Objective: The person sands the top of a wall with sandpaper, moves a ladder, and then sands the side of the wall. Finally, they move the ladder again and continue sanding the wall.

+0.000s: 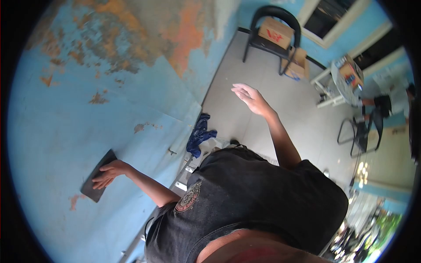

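Observation:
My left hand point(108, 174) lies with spread fingers on a dark grey rectangular sheet of sandpaper point(97, 177), holding it flat against the light blue wall point(66, 131). Grit on the sheet is too fine to make out. Near it, the paint shows a small reddish bare spot. Higher on the wall are large worn patches point(131, 35) of orange, brown and grey. My right hand point(252, 97) is in the air over the floor, away from the wall, its fingers stretched out and whitish at the tips. Nothing is in it.
A dark blue cloth point(200, 135) lies at the wall's foot, near a small tap-like fitting point(172, 152). A black chair point(280, 15) bears a cardboard box point(275, 33). At the right are a table point(337, 83), another chair point(362, 133) and a person point(397, 98).

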Available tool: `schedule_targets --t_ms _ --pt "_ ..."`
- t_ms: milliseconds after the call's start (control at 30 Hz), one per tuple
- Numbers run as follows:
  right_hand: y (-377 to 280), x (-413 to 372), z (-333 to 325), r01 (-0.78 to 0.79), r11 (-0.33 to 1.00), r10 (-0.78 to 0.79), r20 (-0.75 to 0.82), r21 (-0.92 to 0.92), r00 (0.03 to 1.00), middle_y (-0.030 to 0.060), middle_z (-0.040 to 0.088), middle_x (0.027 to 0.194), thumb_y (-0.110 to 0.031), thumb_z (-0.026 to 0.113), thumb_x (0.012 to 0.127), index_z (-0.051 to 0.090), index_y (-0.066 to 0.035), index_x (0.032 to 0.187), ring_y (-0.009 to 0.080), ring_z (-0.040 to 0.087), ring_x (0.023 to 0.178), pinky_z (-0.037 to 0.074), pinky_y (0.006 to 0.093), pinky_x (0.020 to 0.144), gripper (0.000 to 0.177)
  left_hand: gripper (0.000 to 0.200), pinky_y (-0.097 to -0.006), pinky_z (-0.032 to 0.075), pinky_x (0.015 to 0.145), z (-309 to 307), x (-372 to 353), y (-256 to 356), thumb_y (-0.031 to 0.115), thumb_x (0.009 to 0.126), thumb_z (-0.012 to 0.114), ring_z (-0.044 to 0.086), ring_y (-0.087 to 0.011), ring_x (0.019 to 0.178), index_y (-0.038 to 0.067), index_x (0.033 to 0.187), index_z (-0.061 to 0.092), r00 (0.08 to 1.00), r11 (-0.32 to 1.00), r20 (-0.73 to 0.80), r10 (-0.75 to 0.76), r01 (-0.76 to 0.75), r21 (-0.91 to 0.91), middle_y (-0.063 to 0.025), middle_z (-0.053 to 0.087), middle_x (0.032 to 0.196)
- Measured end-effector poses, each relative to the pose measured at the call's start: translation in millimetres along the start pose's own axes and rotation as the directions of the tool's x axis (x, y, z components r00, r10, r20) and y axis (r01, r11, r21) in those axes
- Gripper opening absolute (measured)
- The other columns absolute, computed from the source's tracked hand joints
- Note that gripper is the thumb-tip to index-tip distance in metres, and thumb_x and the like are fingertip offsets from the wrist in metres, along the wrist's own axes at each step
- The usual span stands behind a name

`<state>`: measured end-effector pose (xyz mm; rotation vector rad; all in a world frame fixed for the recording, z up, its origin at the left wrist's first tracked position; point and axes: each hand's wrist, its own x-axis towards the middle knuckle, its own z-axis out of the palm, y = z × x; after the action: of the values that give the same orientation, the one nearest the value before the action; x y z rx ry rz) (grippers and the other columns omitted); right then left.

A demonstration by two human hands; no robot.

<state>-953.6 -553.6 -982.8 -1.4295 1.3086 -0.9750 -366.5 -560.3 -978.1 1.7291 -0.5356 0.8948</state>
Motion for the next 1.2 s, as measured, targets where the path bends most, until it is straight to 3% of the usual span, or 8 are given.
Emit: schedule_targets --t_ms 133,267,367,500,767,933,1033,1200 --pt "5.1 30.9 0.7 0.005 0.999 -0.010 0.106 0.045 0.994 0.0137 0.065 0.136 -0.023 0.055 0.108 0.050 -0.001 0.146 0.0231 0.057 0.133 0.042 0.0355 0.112 0.045 0.089 -0.0709 0.009 0.117 11.7 51.9 -38.6 0.072 0.103 0.025 -0.001 -0.0508 0.155 0.005 0.162 0.013 0.902 0.935 -0.256 -0.349 0.354 -0.027 -0.0245 -0.007 0.171" --pt "-8.1 66.6 14.4 0.058 0.997 -0.044 0.238 -0.055 0.970 0.0128 0.066 0.135 -0.027 0.054 0.108 0.052 -0.001 0.145 0.0213 0.059 0.126 0.042 0.0351 0.111 0.045 0.068 -0.0709 0.017 0.116 14.5 143.7 51.4 0.052 0.109 0.040 0.020 -0.0560 0.148 -0.003 0.148 0.041 0.873 0.958 -0.406 0.272 -0.208 0.196 -0.0317 0.025 0.162" --pt "-13.1 95.2 36.9 0.130 0.990 -0.102 0.364 -0.053 0.926 0.0124 0.066 0.134 -0.032 0.055 0.107 0.052 -0.001 0.145 0.0205 0.059 0.124 0.042 0.0351 0.111 0.049 0.071 -0.0708 0.009 0.119 -9.8 166.2 158.7 0.060 0.106 0.039 0.008 -0.0529 0.155 0.008 0.156 0.042 0.928 0.936 -0.144 0.343 -0.350 -0.027 -0.0259 0.021 0.167" --pt "-16.7 123.1 71.9 0.208 0.978 -0.194 0.531 0.035 0.825 0.0115 0.065 0.135 -0.036 0.056 0.107 0.051 -0.001 0.146 0.0205 0.058 0.126 0.041 0.0354 0.112 0.053 0.069 -0.0680 0.007 0.120 -8.2 156.6 133.5 0.056 0.107 0.034 0.015 -0.0502 0.155 0.008 0.155 0.044 0.892 0.902 -0.134 0.431 -0.432 0.028 -0.0235 0.022 0.169" --pt "-0.2 127.1 94.1 0.171 0.978 -0.207 0.690 0.122 0.694 0.0153 0.065 0.136 -0.030 0.058 0.106 0.051 0.002 0.144 0.0225 0.060 0.124 0.045 0.0372 0.108 0.049 0.077 -0.0648 0.004 0.121 0.8 78.2 5.6 0.058 0.107 0.029 0.008 -0.0444 0.157 0.000 0.158 0.032 0.909 0.987 -0.390 -0.148 0.162 0.003 -0.0203 0.020 0.170" --pt "-19.5 130.0 129.4 0.184 0.981 -0.170 0.741 0.064 0.650 0.0149 0.065 0.135 -0.031 0.058 0.106 0.051 0.002 0.144 0.0210 0.060 0.123 0.045 0.0362 0.107 0.051 0.057 -0.0657 0.012 0.120 -23.7 185.5 124.4 0.030 0.096 0.062 0.022 -0.0462 0.151 0.003 0.145 0.050 0.893 0.933 -0.292 0.342 -0.359 -0.005 -0.0227 0.038 0.158" --pt "-18.0 134.1 174.9 0.238 0.969 -0.200 0.778 0.067 0.596 0.0147 0.067 0.133 -0.031 0.058 0.106 0.052 0.003 0.143 0.0213 0.062 0.121 0.046 0.0355 0.105 0.050 0.061 -0.0663 0.012 0.121 -41.3 242.3 174.8 0.034 0.099 0.053 0.021 -0.0464 0.153 0.007 0.153 0.043 0.782 0.790 -0.119 0.612 -0.598 0.139 -0.0201 0.027 0.167" --pt "-35.1 118.9 242.7 0.216 0.971 -0.201 0.855 0.107 0.478 0.0139 0.067 0.132 -0.028 0.061 0.105 0.054 0.003 0.141 0.0200 0.062 0.121 0.046 0.0349 0.105 0.048 0.054 -0.0559 0.019 0.121 -88.9 302.6 86.5 0.021 0.094 0.061 0.031 -0.0412 0.149 0.003 0.144 0.050 0.861 0.906 -0.286 0.421 -0.414 0.087 -0.0218 0.041 0.157"
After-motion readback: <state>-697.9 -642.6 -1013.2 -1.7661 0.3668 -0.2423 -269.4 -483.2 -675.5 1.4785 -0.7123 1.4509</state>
